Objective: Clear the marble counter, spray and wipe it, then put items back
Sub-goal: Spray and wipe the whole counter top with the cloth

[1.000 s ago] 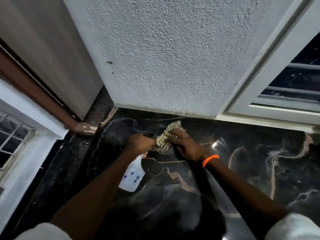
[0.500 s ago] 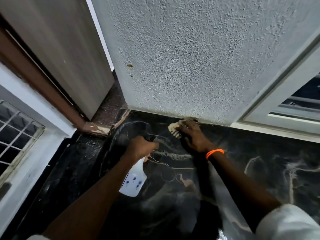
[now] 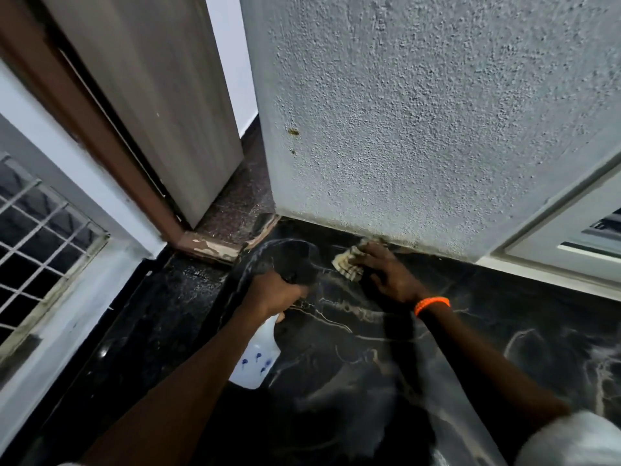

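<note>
The black marble counter with pale veins fills the lower half of the view. My right hand, with an orange band on the wrist, presses a beige cloth flat on the marble at the foot of the textured wall. My left hand grips the dark head of a white spray bottle with small blue marks; the bottle hangs below the hand, just above the counter's left part.
A rough white wall rises straight behind the counter. A grey door in a brown frame stands at the left, with a barred window below it. A white window frame borders the counter at the right.
My right hand has slid the cloth away from me, up to the base of the wall. The left hand with the bottle has stayed close beside it.
</note>
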